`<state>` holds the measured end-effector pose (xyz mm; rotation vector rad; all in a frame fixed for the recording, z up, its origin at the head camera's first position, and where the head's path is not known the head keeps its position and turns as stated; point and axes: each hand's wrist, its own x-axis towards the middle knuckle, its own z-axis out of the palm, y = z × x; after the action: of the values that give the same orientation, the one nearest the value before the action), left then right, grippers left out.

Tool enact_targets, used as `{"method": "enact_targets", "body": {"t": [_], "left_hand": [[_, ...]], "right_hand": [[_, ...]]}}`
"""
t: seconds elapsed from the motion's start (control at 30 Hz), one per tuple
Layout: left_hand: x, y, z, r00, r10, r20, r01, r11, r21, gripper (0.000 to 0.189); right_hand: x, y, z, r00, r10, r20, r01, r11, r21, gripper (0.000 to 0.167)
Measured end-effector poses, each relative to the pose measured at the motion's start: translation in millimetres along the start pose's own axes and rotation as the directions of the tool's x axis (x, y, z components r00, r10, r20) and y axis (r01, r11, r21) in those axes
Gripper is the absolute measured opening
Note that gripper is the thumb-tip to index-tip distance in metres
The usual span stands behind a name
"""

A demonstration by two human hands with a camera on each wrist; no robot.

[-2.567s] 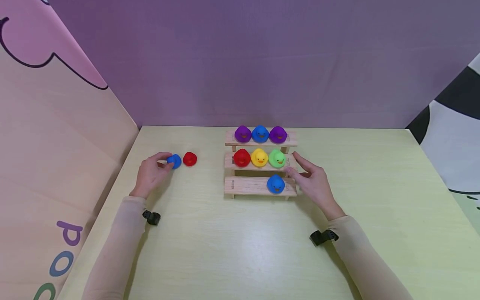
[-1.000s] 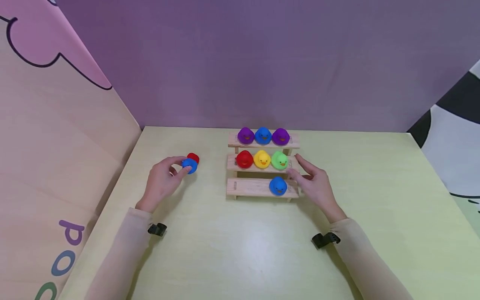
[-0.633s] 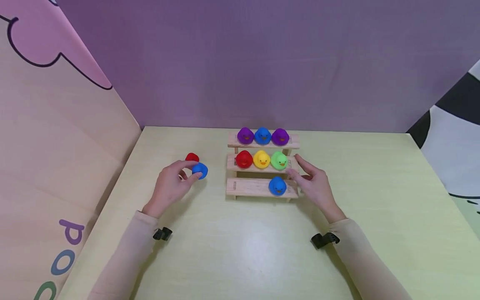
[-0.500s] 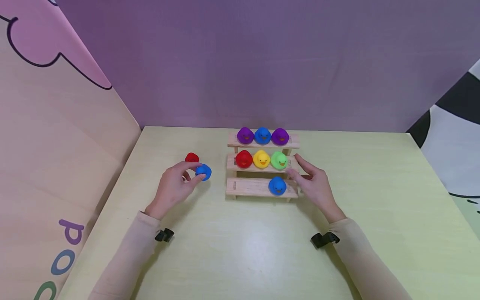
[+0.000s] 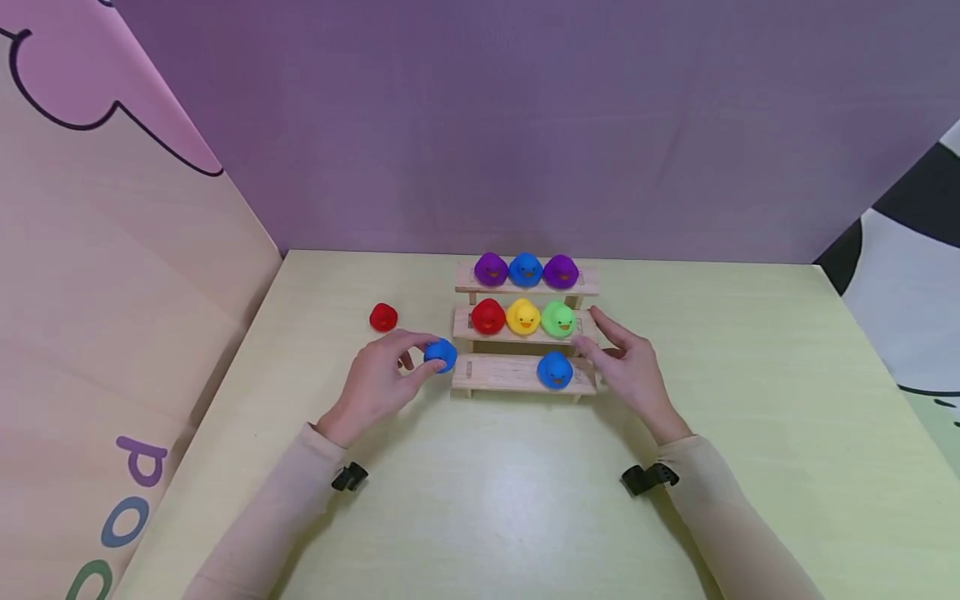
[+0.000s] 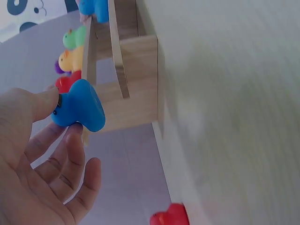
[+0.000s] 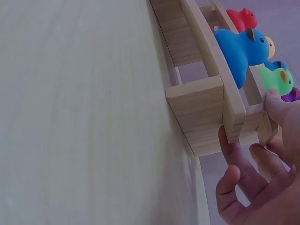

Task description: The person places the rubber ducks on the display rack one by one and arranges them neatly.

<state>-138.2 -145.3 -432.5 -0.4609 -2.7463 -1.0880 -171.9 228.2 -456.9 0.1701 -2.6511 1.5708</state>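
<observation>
Between thumb and fingers my left hand (image 5: 378, 379) pinches a blue rubber duck (image 5: 441, 355), held beside the left end of the bottom step. In the left wrist view the held duck (image 6: 80, 107) is tipped sideways. My right hand (image 5: 632, 377) grips the right end of the three-step wooden stand (image 5: 495, 372), thumb by the middle step. On the bottom step, toward the right, sits another blue duck (image 5: 555, 370). Red (image 5: 488, 317), yellow (image 5: 522, 317) and green (image 5: 558, 319) ducks line the middle step. Up top, a blue duck (image 5: 526, 270) stands between two purple ducks (image 5: 491, 269).
A lone red duck (image 5: 383, 317) lies on the pale wooden table (image 5: 480, 500), left of the stand and behind the left hand. A purple backdrop (image 5: 525, 125) rises along the table's far edge, and a printed panel (image 5: 112, 292) borders the left side.
The left hand has carried the blue duck from beside the red duck on the left, rightward and nearer, to the stand's left end. The right hand stays at the stand.
</observation>
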Motion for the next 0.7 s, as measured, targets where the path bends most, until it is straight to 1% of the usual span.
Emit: {"method": "enact_targets", "body": {"t": [0.4, 0.5, 0.7], "left_hand": [[4.4, 19.2, 21.3, 0.997, 0.069, 0.040, -0.069, 0.998, -0.005, 0.042], [6.4, 24.3, 27.7, 0.994, 0.096, 0.050, -0.095, 0.995, -0.016, 0.040], [12.1, 34.4, 41.9, 0.990, 0.126, 0.064, -0.123, 0.991, -0.049, 0.039]], "right_hand": [[1.0, -0.4, -0.1, 1.000, -0.001, -0.002, 0.001, 1.000, -0.001, 0.069], [1.2, -0.1, 0.0, 1.000, 0.004, -0.002, -0.004, 1.000, 0.000, 0.069], [0.6, 0.8, 0.6, 1.000, 0.009, -0.001, -0.009, 1.000, 0.004, 0.069]]}}
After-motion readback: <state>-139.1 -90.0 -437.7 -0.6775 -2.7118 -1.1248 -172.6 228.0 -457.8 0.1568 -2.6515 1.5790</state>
